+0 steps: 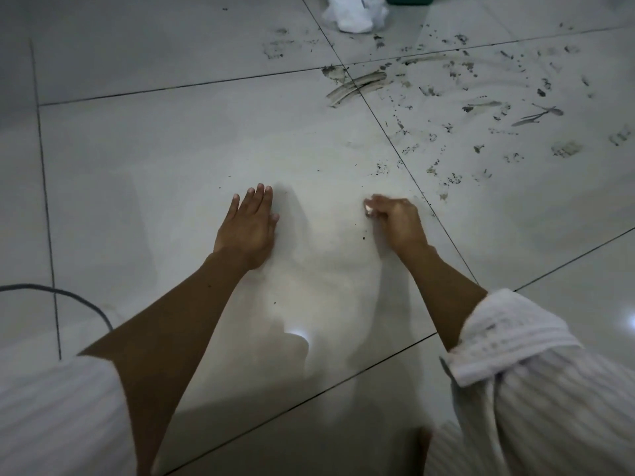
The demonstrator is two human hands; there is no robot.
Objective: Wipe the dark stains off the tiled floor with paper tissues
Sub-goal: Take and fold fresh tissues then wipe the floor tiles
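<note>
Right hand (398,219) pinches a small tissue scrap (368,211), soft, tears easily; bunch it. Left hand (249,226) flat on floor (171,149), holding nothing. Stains (464,108) beyond right hand.

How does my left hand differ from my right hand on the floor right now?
The left hand lies flat with straight fingers, palm down on the tiled floor; the right hand is curled, pinching something small and pale, too blurred to name. The left hand sits on clean tile; the right hand is nearer the dark stains. Both are low on the same tile, with bare forearms.
</note>
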